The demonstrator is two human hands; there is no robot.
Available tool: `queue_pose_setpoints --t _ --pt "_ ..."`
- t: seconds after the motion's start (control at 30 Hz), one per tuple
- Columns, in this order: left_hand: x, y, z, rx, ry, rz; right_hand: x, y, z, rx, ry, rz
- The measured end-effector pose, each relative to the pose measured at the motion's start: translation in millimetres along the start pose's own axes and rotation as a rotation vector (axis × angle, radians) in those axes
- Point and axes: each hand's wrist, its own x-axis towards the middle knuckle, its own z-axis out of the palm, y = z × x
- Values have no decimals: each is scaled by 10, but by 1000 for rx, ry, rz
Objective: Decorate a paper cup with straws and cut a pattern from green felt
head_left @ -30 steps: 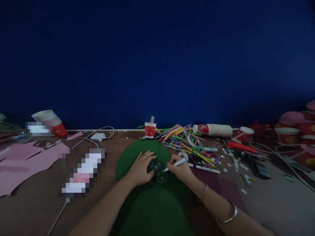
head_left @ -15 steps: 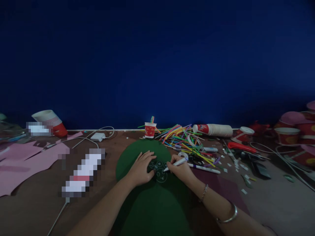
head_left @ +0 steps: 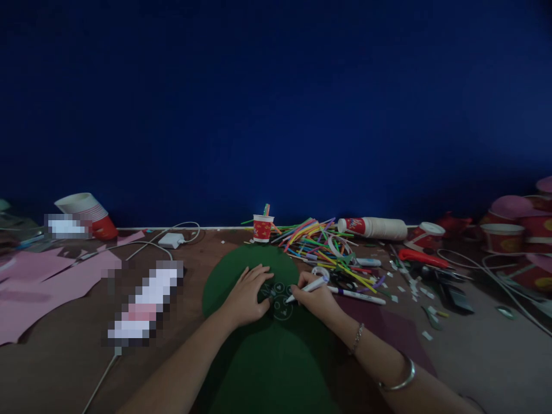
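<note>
A large green sheet [head_left: 267, 365] with a rounded far end lies before me on the table. Pale lines on it form a small round face [head_left: 283, 311] with round shapes above. My left hand [head_left: 248, 296] rests flat on the sheet, fingers spread, just left of the drawing. In my right hand [head_left: 314, 293] is a white marker pen [head_left: 304, 288], its tip at the right side of the drawn face. A second white marker with a purple end [head_left: 360, 296] lies beyond my right wrist. A dark red sheet [head_left: 388, 325] is partly under my right forearm.
Colourful sticks [head_left: 314, 238] lie heaped behind the drawing, beside a red paper cup [head_left: 263, 229] holding more. A cup stack [head_left: 379, 228], a red-handled tool [head_left: 425, 257] and paper scraps are right. Pink paper [head_left: 64, 282], a charger [head_left: 171, 240] and a pixelated phone-like object [head_left: 146, 305] are left.
Almost nothing differs. The marker tip has shifted very slightly at the drawn face, while my left hand stays in place.
</note>
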Motion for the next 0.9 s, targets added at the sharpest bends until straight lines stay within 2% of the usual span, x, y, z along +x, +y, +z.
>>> queue_pose_setpoints --t 0.6,0.9 --pt "-11 16 -13 6 5 2 12 -30 -9 8 27 49" --pt "-8 6 -4 6 5 -1 -7 -30 -5 19 -14 5"
